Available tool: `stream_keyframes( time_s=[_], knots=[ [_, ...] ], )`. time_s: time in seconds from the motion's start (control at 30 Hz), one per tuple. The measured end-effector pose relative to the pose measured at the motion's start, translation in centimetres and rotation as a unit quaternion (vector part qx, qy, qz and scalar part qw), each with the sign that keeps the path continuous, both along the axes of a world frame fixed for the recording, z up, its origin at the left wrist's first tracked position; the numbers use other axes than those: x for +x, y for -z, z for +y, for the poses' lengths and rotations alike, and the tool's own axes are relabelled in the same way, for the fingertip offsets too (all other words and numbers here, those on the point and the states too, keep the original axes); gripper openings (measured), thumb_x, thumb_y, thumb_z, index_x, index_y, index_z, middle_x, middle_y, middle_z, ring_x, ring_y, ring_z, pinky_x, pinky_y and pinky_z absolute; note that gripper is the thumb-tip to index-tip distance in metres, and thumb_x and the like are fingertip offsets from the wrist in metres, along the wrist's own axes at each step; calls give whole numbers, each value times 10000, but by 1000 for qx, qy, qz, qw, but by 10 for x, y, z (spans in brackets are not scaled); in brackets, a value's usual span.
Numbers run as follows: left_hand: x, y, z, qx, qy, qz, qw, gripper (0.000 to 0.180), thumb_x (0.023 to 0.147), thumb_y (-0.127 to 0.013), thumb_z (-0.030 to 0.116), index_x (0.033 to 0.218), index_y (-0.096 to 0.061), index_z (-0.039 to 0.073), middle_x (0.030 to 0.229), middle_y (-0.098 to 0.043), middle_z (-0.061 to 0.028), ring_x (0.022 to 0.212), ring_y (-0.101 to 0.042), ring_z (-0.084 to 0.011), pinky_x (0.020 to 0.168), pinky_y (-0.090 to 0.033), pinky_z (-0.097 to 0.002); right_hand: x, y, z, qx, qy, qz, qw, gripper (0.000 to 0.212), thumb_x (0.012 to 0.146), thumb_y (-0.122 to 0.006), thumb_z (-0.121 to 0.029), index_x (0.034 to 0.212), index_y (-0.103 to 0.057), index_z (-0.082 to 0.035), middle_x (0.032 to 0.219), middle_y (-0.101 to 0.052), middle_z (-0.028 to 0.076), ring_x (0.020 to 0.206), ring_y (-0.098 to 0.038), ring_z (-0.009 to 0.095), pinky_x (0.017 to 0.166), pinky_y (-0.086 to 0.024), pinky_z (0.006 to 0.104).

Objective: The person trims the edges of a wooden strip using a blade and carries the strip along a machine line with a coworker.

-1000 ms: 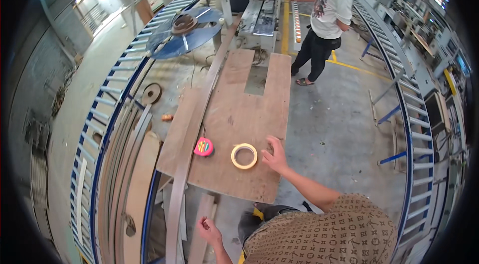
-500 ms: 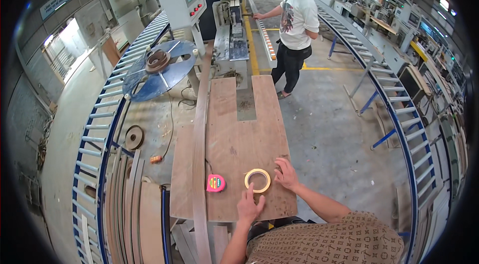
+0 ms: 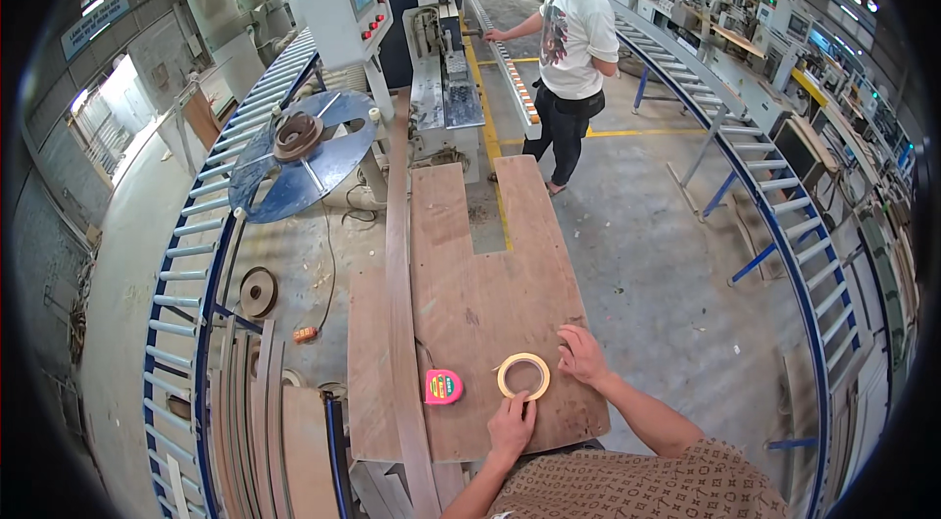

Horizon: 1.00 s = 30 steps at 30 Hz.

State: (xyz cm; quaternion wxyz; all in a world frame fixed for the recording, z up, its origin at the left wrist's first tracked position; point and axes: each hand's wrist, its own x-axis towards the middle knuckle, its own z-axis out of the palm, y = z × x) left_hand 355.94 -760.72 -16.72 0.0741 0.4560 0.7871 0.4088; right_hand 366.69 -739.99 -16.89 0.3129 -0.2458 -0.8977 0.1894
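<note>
On the counter (image 3: 510, 308), tape (image 3: 505, 378) lies just beyond my left hand (image 3: 512, 429), fingers at its near rim; whether they grip, I cannot tell. My right hand (image 3: 583, 357), loose, is just right of it.

My left hand (image 3: 512, 428): can't tell whether it grips or just touches the tape roll (image 3: 502, 379). My forearm (image 3: 477, 493) and long brown strip (image 3: 400, 308) cut off, near side. Orange object (image 3: 306, 334), left floor (image 3: 319, 357): too small to identify.

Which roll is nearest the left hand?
The yellow tape roll, at the left hand; one brown roll sits on the blue disc, another on the floor, both farther off.
</note>
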Motion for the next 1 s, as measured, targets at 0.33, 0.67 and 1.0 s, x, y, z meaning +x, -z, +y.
stream_keyframes(
  time_s=[0.33, 0.67, 1.0],
  knots=[
    [-24, -35, 10, -66, 72, 121, 988, 166, 830, -674, 308, 883, -646, 153, 819, -590, -41, 726, -589, -227, 576, -462, -383, 0, -10, -1, 20, 0, -19, 1000, 393, 778, -662, -123, 1143, -542, -40, 1164, -555, 148, 986, -564, 345, 849, -474, 417],
    [-24, -53, 42, -86, 149, 206, 963, 230, 753, -713, 364, 758, -617, 155, 822, -531, -31, 839, -501, -228, 717, -364, -390, -3, -10, 2, 7, -7, -22, 1000, 367, 798, -640, -112, 1144, -543, -35, 1174, -549, 150, 997, -552, 354, 877, -465, 431],
    [-28, -37, 14, -170, 222, 240, 930, 276, 781, -690, 386, 900, -608, 151, 829, -563, -29, 841, -522, -220, 717, -377, -392, -2, -8, 1, 17, -6, -13, 1000, 371, 789, -638, -105, 1144, -550, -41, 1163, -558, 141, 978, -557, 341, 846, -468, 431]
  ],
)
